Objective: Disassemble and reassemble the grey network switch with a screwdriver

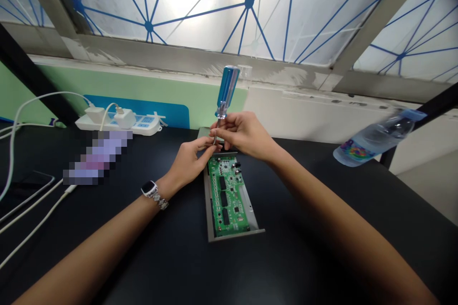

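Observation:
My right hand (pixel 243 136) pinches the metal shaft of a screwdriver just below its translucent blue handle (pixel 228 86), which stands upright and points away from me. My left hand (pixel 188 162) comes in from the left, its fingertips closed on the lower shaft (pixel 215 136). Those fingers hide the screwdriver's tip. Both hands are above the far end of a green circuit board (pixel 227 198), which lies in an open grey metal case (pixel 236 235). A metal wristwatch (pixel 153 194) circles my left wrist.
The black table (pixel 150 267) holds a white power strip (pixel 118 124) with plugged-in chargers, white cables at the left, and a pixelated object (pixel 96 157). A plastic water bottle (pixel 375 138) lies tilted at the right, near the table's far edge.

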Motion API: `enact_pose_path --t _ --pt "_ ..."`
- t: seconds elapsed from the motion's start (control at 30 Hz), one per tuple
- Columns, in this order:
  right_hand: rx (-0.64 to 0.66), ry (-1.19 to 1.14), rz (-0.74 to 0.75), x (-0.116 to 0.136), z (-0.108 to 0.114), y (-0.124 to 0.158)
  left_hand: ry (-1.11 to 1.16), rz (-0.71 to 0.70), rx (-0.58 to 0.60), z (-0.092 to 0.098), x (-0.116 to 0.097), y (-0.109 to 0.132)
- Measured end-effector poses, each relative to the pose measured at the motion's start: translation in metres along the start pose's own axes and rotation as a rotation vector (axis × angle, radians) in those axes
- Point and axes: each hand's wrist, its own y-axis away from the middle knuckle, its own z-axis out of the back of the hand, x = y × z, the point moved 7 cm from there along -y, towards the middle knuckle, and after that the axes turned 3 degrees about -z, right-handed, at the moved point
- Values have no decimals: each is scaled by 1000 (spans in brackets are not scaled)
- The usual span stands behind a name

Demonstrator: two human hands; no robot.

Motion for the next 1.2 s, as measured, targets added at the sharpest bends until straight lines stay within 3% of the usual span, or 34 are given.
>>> enact_pose_path --t 0.17,0.3,0.5,0.57,0.7,0.8,1.03,1.2 --pt "-95 43 -18 -1 1 -2 -154 -20 -202 5 -5 0" --pt "-194 122 30 1 -1 -5 -145 4 -248 7 -2 1" --pt "-313 167 63 2 2 -2 -27 45 -184 5 3 0" --pt "-248 136 47 2 1 -2 -31 40 -147 4 2 -1" --pt "10 46 -13 3 -3 -2 -36 13 -80 3 -2 -2" --pt "58 18 -17 4 1 -1 -6 4 -17 -2 -2 -3" --pt "-132 98 47 3 7 -2 139 43 32 -9 6 -2" --pt "-234 122 40 1 6 -2 62 31 -117 -1 5 0"
